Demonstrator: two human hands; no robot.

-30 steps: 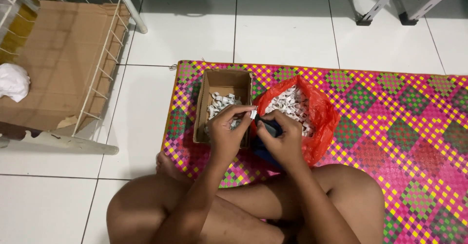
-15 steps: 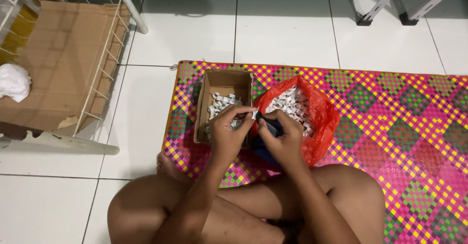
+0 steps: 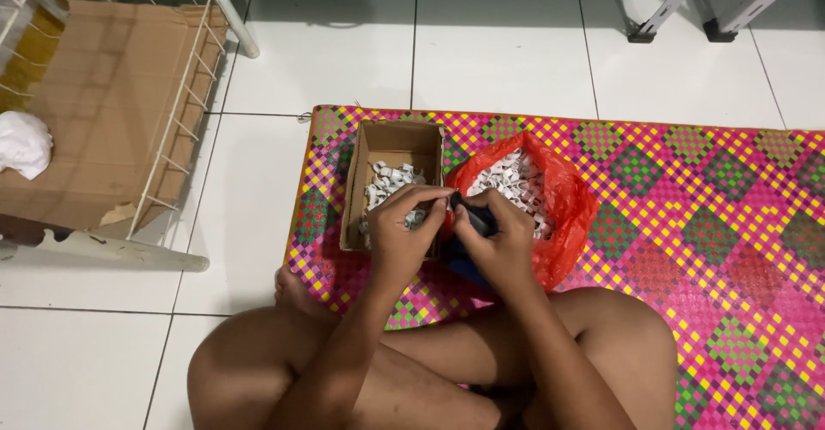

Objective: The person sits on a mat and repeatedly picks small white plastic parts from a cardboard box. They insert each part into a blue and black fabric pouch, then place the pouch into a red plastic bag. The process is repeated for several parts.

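Both hands point(image 3: 455, 232) around dark piece point(image 3: 479, 220)

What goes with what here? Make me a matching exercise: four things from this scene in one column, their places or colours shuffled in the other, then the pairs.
1. cardboard box
2. red plastic bag
3. woven mat
4. crumpled white cloth

A. spread on the tiled floor under the person
B. far left, in the wire rack
C. right of the hands, full of small white pieces
D. left of the bag, open-topped, holding white pieces

Pairs: 1-D, 2-C, 3-A, 4-B
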